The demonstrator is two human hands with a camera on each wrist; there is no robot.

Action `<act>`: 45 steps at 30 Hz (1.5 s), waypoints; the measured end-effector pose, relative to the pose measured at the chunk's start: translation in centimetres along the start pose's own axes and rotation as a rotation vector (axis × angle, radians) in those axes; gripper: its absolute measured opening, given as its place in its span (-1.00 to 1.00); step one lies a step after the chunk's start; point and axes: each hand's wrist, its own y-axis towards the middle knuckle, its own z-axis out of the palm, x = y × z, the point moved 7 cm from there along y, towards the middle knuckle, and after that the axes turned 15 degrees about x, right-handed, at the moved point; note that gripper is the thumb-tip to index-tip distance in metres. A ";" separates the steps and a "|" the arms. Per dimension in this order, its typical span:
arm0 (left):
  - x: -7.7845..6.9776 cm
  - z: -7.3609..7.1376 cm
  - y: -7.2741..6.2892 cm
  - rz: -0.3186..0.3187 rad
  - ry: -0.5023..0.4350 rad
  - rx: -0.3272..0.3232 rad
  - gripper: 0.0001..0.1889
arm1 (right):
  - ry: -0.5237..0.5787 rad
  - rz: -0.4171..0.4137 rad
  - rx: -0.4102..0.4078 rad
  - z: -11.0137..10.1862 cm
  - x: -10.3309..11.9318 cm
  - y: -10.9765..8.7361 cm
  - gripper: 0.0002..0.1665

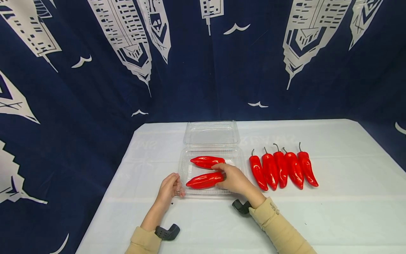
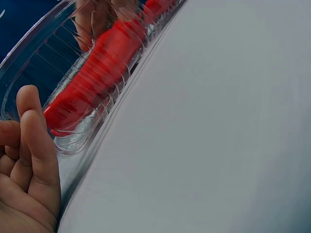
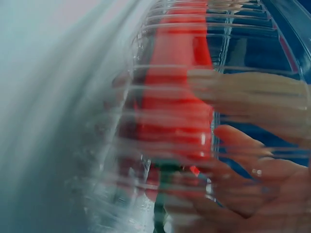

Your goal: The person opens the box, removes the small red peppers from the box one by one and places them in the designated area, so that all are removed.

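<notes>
A clear plastic clamshell container lies unfolded on the table, its lid laid back behind the base. Inside the base, one red chili pepper lies crosswise toward the back. In front of it is a second red pepper, which my right hand holds at its stem end; the tip points left. The right wrist view shows this pepper's green stem through the blurred ribbed wall. My left hand grips the base's left edge near the front corner, fingers against the rim.
To the right of the container, several red peppers stand side by side in a row, stems pointing back. A white cloth covers the table. Behind it hangs a dark blue curtain with white building prints.
</notes>
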 end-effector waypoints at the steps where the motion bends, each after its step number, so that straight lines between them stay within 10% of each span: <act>1: 0.0 0.0 0.0 -0.001 -0.001 0.002 -0.73 | 0.006 -0.002 0.005 0.0 0.0 0.0 -0.36; 45: 0.4 -0.2 0.1 -0.002 -0.016 -0.014 -0.73 | 0.110 -0.127 -0.054 -2.7 1.2 -1.4 -0.47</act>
